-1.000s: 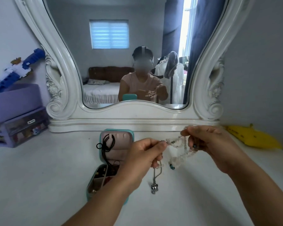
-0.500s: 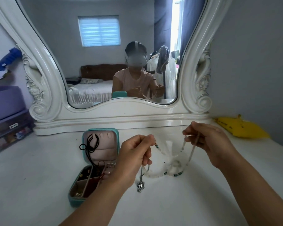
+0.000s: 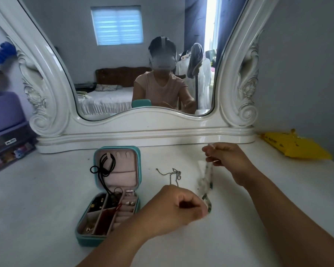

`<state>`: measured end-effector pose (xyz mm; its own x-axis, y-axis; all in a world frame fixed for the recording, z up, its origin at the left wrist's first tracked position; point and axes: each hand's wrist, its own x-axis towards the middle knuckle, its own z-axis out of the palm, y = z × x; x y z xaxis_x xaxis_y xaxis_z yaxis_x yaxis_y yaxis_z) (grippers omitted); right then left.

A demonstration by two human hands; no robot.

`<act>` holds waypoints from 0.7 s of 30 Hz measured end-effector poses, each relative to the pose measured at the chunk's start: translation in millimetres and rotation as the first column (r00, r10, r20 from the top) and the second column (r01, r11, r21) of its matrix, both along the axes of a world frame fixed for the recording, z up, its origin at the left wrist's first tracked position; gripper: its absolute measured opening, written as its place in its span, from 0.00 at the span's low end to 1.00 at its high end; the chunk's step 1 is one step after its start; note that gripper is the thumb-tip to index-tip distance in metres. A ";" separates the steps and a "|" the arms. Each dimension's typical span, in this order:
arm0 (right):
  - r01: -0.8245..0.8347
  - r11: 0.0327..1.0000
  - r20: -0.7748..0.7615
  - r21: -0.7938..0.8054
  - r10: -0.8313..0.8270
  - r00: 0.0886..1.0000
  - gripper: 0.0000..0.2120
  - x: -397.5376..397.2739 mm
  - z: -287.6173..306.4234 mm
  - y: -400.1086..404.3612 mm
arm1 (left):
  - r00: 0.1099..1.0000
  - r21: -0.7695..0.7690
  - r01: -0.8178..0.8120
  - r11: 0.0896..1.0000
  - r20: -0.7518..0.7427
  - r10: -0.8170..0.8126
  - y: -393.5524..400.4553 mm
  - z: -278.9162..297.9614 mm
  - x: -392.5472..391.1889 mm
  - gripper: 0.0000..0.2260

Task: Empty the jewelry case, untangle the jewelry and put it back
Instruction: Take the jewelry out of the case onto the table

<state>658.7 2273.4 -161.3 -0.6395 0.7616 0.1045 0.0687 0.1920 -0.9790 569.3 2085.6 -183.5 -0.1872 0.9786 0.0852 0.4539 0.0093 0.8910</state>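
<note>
A teal jewelry case (image 3: 79,235) stands open on the white dresser top, its pink lid upright with a black cord necklace (image 3: 102,168) hanging from it. Small pieces lie in its compartments. A thin silver chain (image 3: 174,174) lies on the dresser right of the case. My right hand (image 3: 226,158) pinches the top of a pale beaded necklace (image 3: 205,186) that hangs down. My left hand (image 3: 174,209), lower and nearer, pinches the necklace's bottom end between curled fingers.
A large white ornate mirror (image 3: 143,128) stands at the back of the dresser. Purple storage boxes (image 3: 6,132) sit at the left edge, and a yellow bag (image 3: 295,145) lies at the back right.
The silver chain has left my left hand and now lies on the dresser. The beaded necklace, spread as a loop before, now stretches between both hands, and my left hand has dropped lower.
</note>
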 end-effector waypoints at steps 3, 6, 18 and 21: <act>-0.099 0.993 0.032 0.067 0.097 0.995 0.10 -8.0 -11.2 1.5 | 0.998 -0.062 0.055 0.997 -0.025 -0.056 1.2 -3.0 2.6 0.04; -0.163 0.981 0.073 0.109 0.155 0.985 0.13 -11.5 -21.4 4.4 | 0.998 -0.044 0.068 0.997 -0.013 -0.068 2.9 -4.1 1.9 0.07; 0.109 0.991 -0.040 0.077 -0.107 0.994 0.11 3.0 -25.1 15.5 | 0.995 0.121 -0.045 0.992 -0.078 0.055 2.8 -6.2 -3.6 0.11; 0.197 0.980 -0.071 0.031 -0.195 0.978 0.07 7.3 -22.4 7.9 | 0.981 0.218 -0.192 0.957 0.017 0.194 2.4 -2.0 -5.1 0.15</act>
<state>665.9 2281.3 -183.7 -0.4687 0.8662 0.1731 0.0428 0.2180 -0.9750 564.3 2088.0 -185.4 -0.3698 0.8817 0.2929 0.4668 -0.0963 0.8791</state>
